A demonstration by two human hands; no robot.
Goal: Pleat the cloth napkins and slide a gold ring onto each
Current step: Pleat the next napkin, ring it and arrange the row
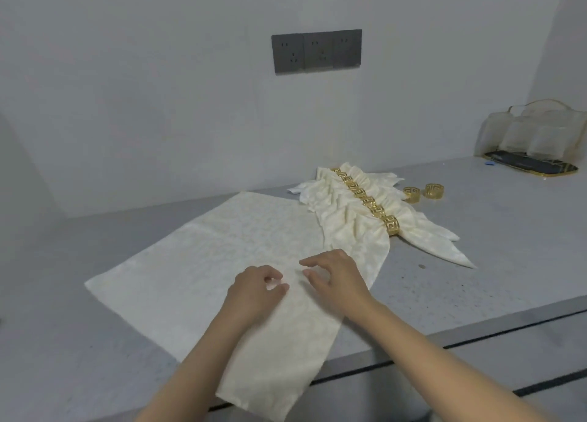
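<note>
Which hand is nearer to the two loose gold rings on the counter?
Right. The right hand lies on the flat napkin, below-left of the loose gold rings; the left hand is farther left.

Single head-worn view looks forward and down, close over the counter (476, 278), facing the wall (158, 88)

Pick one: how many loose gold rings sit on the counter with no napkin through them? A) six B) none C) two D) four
C: two loose gold rings sit side by side on the grey counter, just right of the row of ringed napkins, with no cloth through either.
</note>
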